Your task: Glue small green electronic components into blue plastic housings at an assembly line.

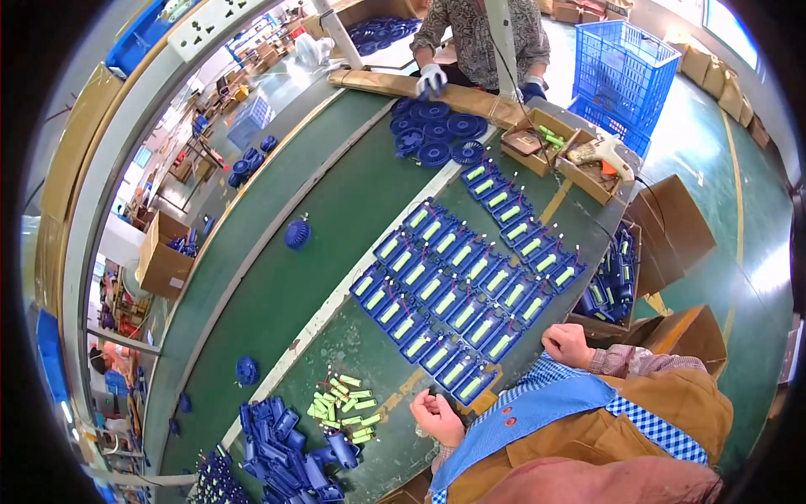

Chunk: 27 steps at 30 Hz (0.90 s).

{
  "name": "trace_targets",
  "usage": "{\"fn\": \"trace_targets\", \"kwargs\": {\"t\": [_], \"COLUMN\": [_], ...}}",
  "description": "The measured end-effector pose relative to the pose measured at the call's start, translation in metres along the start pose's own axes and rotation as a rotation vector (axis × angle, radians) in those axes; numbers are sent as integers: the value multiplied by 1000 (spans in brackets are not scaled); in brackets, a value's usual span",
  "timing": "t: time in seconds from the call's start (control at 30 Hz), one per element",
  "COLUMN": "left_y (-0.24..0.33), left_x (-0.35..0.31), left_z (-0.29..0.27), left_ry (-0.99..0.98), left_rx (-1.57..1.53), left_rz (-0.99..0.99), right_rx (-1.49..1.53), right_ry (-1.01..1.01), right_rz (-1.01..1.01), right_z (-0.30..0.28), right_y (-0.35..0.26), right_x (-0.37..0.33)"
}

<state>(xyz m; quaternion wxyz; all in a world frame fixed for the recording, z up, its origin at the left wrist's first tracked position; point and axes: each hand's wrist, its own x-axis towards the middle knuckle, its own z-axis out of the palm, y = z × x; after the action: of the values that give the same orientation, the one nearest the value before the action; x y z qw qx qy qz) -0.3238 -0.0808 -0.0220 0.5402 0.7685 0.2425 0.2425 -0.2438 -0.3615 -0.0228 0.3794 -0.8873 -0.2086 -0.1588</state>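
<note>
Rows of blue plastic housings (449,298), each with a light-green battery and thin wires, cover the bench in front of me. My left hand (438,418) is over the bench's near edge, beside the lowest housings, fingers curled in and nothing visible in them. Off the right end of the rows, close to my body, my right hand (567,344) is closed in a loose fist with nothing showing in it. Left of my left hand lies a loose pile of light-green batteries (344,405). Next to it are heaped empty blue housings (281,449).
Beyond a white strip runs a green conveyor (277,290) carrying round blue parts (297,234). A gloved co-worker's hand (431,80) is at stacked blue discs (432,130). A heat gun (600,155) lies on cardboard trays. Right are a box of housings (617,277) and blue crates (621,76).
</note>
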Motion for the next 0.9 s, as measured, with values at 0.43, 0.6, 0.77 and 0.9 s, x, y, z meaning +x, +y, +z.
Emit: {"fn": "trace_targets", "kwargs": {"t": [0.43, 0.6, 0.77, 0.9], "left_y": [1, 10, 27, 18], "left_x": [-4, 9, 53, 75], "left_z": [-9, -8, -35, -21], "left_ry": [35, -49, 42, 92], "left_rx": [-15, -246, -327, -311], "left_rz": [4, -118, -94, -80], "right_rx": [51, 153, 531, 582], "right_ry": [-24, -318, -132, -228], "right_rz": [4, 337, 543, 535], "right_z": [6, -34, -58, -64], "right_y": [-5, -12, -14, -24], "right_x": [3, 19, 116, 124]}}
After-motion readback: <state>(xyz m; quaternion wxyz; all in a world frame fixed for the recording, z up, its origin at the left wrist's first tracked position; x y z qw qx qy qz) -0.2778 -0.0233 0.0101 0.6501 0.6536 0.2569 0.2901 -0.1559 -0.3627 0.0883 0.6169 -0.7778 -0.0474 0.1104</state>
